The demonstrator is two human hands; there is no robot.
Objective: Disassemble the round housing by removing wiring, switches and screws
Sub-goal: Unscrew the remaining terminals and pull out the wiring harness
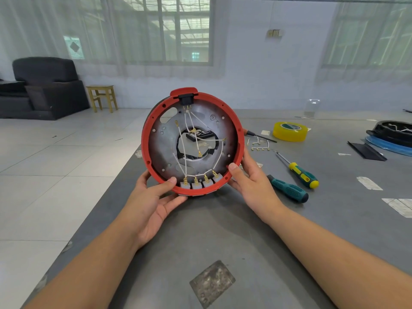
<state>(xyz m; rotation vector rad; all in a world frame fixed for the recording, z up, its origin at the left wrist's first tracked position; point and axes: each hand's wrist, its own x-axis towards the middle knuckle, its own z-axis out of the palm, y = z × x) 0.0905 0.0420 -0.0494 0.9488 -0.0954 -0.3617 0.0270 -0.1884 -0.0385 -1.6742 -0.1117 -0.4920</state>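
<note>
Nearest, on the grey bench (223, 230), a scuffed square patch (212, 282) close to the near edge. Above it, two bare forearms reaching forward. Left hand (153, 201) cupped under the lower left rim of the round housing (193, 142), thumb curled over the red rim beside the switches, fingers spread beneath. Right hand (252, 181) gripping the lower right rim, thumb hooked onto the inner face, fingers wrapped behind. Housing held upright in the air over the bench's left part, open side toward the camera, clear of the surface. Inside, along the bottom, four grey switches (200, 182) in a row, each with brass terminals; thin white wiring (219, 156) running from them up across the metal plate to a black connector (186, 99) at the top. Right of the hands, lying on the bench, a dark teal-handled screwdriver (288, 189), then a green-and-yellow screwdriver (298, 171) just beyond. Farther back, loose wire pieces (259, 144), a third screwdriver (259, 135) partly hidden behind the housing, and a yellow tape roll (289, 131). At the far right edge, a black and blue part (392, 136). Beyond the bench, a wooden stool (102, 97) and dark armchair (42, 88) on the tiled floor.
</note>
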